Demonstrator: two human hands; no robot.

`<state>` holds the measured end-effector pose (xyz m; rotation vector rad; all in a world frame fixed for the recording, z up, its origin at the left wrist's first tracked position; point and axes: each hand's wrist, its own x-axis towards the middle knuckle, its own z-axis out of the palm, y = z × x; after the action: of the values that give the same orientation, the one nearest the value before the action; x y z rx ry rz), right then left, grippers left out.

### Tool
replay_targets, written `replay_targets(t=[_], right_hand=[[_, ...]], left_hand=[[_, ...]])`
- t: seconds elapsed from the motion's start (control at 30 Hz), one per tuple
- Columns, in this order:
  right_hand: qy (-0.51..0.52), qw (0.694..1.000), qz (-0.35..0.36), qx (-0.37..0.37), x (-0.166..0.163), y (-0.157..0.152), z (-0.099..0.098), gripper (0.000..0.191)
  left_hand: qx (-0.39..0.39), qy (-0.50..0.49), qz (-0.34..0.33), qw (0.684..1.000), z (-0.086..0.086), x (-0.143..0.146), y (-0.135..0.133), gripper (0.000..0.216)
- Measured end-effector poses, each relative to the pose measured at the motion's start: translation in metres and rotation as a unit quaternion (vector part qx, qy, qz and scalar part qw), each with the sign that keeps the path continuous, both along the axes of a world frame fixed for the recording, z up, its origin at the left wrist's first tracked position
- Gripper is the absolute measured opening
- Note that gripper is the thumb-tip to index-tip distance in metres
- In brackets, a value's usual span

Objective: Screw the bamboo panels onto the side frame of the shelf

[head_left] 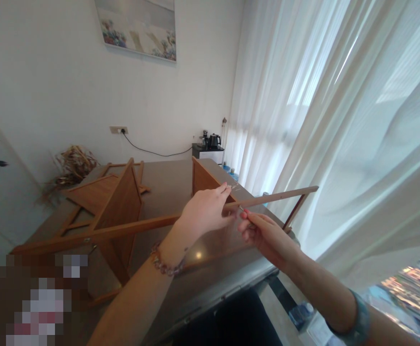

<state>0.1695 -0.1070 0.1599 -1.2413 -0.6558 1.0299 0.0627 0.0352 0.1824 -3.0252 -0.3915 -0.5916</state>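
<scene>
A wooden frame of rails and panels (123,211) lies on a dark brown table (170,182). One long rail (274,197) runs from the lower left up to the right, past the table's edge. My left hand (206,211) is wrapped over this rail near its middle, fingers closed on it. My right hand (263,233) sits just below and to the right, pinching a small thin metal piece (241,208) against the rail's underside; it is too small to name.
White curtains (339,120) hang at the right. A kettle set (211,141) stands on a small cabinet by the far wall, with a wall socket (118,129) and cord. Dried plants (71,166) lie at the table's far left. A painting (138,26) hangs above.
</scene>
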Motion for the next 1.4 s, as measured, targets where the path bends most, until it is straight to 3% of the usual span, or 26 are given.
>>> replay_targets(t=[0.1,0.2,0.43,0.6,0.7,0.83,0.93,1.0,1.13,1.33,1.4], right_hand=[[0.123,0.992,-0.028,0.015,-0.003,0.001,-0.004,0.013],[0.131,0.991,-0.02,0.0,0.001,0.001,-0.007,0.015],[-0.126,0.992,0.018,0.027,0.011,0.003,-0.012,0.035],[-0.301,0.949,-0.084,0.049,0.014,0.012,-0.026,0.042],[-0.467,0.871,-0.144,0.037,0.017,0.012,-0.029,0.046],[-0.676,0.702,-0.221,0.043,0.018,0.009,-0.023,0.038],[-0.74,0.606,-0.276,0.092,0.017,0.008,-0.019,0.026],[-0.753,0.573,-0.289,0.145,0.018,0.008,-0.02,0.023],[-0.76,0.544,-0.261,0.24,0.025,0.006,-0.026,0.015],[-0.818,0.463,-0.19,0.282,0.038,-0.006,-0.023,0.003],[-0.837,0.432,-0.176,0.286,0.04,-0.012,-0.02,0.01]], left_hand=[[-0.005,0.004,-0.007,1.0,0.002,-0.001,-0.001,0.081],[-0.002,0.005,-0.009,1.0,0.003,-0.002,-0.003,0.086],[0.023,0.004,0.037,0.999,0.002,0.001,-0.01,0.069],[0.039,0.013,0.045,0.998,0.005,-0.001,-0.016,0.079],[0.04,0.015,0.034,0.998,0.007,-0.002,-0.017,0.089],[0.031,0.024,0.03,0.999,0.009,-0.002,-0.016,0.101],[0.027,0.023,0.032,0.999,0.009,-0.002,-0.016,0.101],[0.023,0.021,0.034,0.999,0.008,-0.002,-0.016,0.1],[0.01,0.031,0.038,0.999,0.008,-0.002,-0.016,0.096],[-0.005,0.032,0.039,0.999,0.007,-0.001,-0.015,0.102],[0.0,0.027,0.041,0.999,0.006,-0.001,-0.015,0.098]])
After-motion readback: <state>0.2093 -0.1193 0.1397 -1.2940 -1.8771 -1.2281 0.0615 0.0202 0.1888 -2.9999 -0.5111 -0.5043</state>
